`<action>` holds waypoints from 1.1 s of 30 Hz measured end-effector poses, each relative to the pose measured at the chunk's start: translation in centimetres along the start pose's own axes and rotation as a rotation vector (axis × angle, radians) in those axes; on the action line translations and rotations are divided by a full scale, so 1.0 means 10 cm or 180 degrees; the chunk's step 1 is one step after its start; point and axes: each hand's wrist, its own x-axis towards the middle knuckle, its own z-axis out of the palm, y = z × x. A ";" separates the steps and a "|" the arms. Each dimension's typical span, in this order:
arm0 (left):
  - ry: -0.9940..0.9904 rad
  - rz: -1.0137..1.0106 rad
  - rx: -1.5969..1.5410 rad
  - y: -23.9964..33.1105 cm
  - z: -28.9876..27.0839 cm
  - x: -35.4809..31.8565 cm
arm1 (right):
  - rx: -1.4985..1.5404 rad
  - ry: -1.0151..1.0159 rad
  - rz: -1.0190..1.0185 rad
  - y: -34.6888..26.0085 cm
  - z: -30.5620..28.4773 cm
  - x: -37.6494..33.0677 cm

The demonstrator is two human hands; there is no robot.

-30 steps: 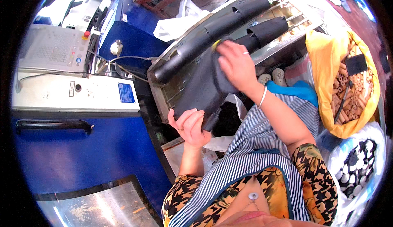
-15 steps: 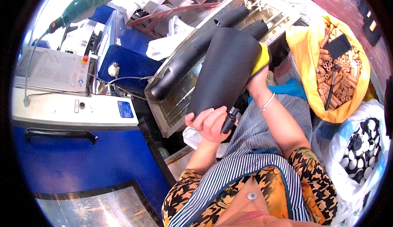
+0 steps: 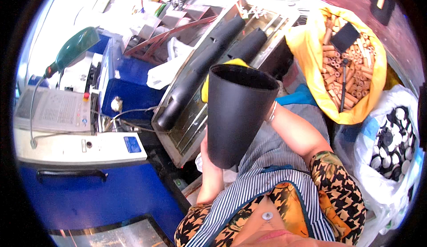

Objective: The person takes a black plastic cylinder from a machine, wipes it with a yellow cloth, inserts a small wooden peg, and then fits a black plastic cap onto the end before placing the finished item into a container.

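black cone point(image 3: 235, 113) stands upright between your 2 hands, open mouth up. your left hand point(image 3: 205, 151) wraps its narrow base; fingers hidden behind it. your right hand point(image 3: 270, 112) sits behind its wall, grip unclear.

Pretty clearly a small workshop or factory floor, not a home. There's a big blue machine point(image 3: 89, 189) with a white control panel point(image 3: 53, 111) and a green gooseneck lamp point(image 3: 73, 49) above it. Right of that machine sits a metal roller rig with long black rollers point(image 3: 200, 71), then a yellow sack of cardboard tubes point(image 3: 351, 64) and a white bag of black-and-white caps point(image 3: 393, 140).
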 end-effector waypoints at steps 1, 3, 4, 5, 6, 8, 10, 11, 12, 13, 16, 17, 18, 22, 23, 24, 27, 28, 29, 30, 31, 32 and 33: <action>-0.0119 -0.0128 -0.0081 -0.01 0.00 0.03 | 0.0015 -0.0121 -0.0052 -0.08 0.03 0.00; -0.0538 0.0052 0.0194 -0.08 0.03 0.02 | 0.0067 -0.0420 -0.0178 -0.29 0.10 0.02; -0.0464 0.0113 0.0337 -0.12 0.14 0.00 | 0.0101 -0.0573 -0.0226 -0.40 0.16 0.02; -0.0384 0.0170 0.0482 -0.15 0.26 -0.02 | 0.0144 -0.0731 -0.0254 -0.51 0.20 0.00; -0.0199 -0.0031 0.0139 -0.19 0.26 0.12 | 0.0198 -0.0866 -0.0280 -0.59 0.23 -0.01; -0.0132 -0.0043 -0.0042 -0.25 0.51 0.14 | 0.0193 -0.1046 -0.0335 -0.70 0.25 -0.16; -0.0389 0.0555 -0.0420 -0.52 0.21 0.45 | -0.0296 -0.0747 -0.0691 -0.65 0.14 -0.41; -0.0408 0.1013 -0.0311 -0.63 0.24 0.50 | -0.1190 -0.0263 -0.1119 -0.58 0.04 -0.59; -0.0544 0.1559 -0.0109 -0.66 0.31 0.51 | -0.2074 0.0327 -0.1357 -0.44 -0.07 -0.75; -0.0513 0.1906 0.0153 -0.68 0.53 0.45 | -0.1615 0.0093 -0.1284 -0.48 -0.11 -0.86; -0.0930 0.3373 0.1521 -0.72 0.61 0.58 | -0.0920 0.0344 -0.1205 -0.75 0.01 -1.21; -0.1002 0.3257 0.1666 -0.69 0.53 0.58 | -0.0972 0.0460 -0.1018 -1.06 -0.01 -1.30; -0.1108 0.3089 0.1801 -0.72 0.47 0.63 | -0.2304 0.1789 -0.2046 -1.14 0.53 -1.15; -0.1532 0.2457 0.2355 -0.76 0.11 0.82 | -0.6267 0.2882 -0.3284 -2.36 0.75 -1.42; -0.1668 0.2445 0.2673 -0.81 0.00 0.88 | -0.8177 0.3523 -0.3054 -2.77 0.57 -1.57; -0.1768 0.2219 0.2993 -0.81 -0.12 0.90 | -0.9261 0.3824 -0.2497 -2.77 0.56 -1.60; -0.1685 0.1707 0.2674 -0.83 -0.26 0.87 | -1.0767 0.3506 -0.0419 -2.76 0.36 -1.59; -0.1778 0.1659 0.2720 -0.81 -0.24 0.87 | -1.0596 0.2929 0.0036 -2.72 0.23 -1.56; -0.1865 0.1604 0.2771 -0.78 -0.21 0.88 | -1.0296 0.2779 0.0344 -2.57 0.19 -1.51; -0.1955 0.1548 0.2820 -0.76 -0.19 0.89 | -1.0296 0.2837 0.0572 -2.57 0.01 -1.52; -0.2028 0.1588 0.2776 -0.78 -0.16 0.89 | -1.0296 0.2884 0.0766 -2.52 -0.06 -1.45; -0.2133 0.1634 0.2780 -0.78 -0.17 0.89 | -1.0209 0.2915 0.1008 -2.53 -0.07 -1.42; -0.2242 0.1678 0.2782 -0.79 -0.18 0.91 | -1.0118 0.2949 0.1248 -2.55 -0.08 -1.39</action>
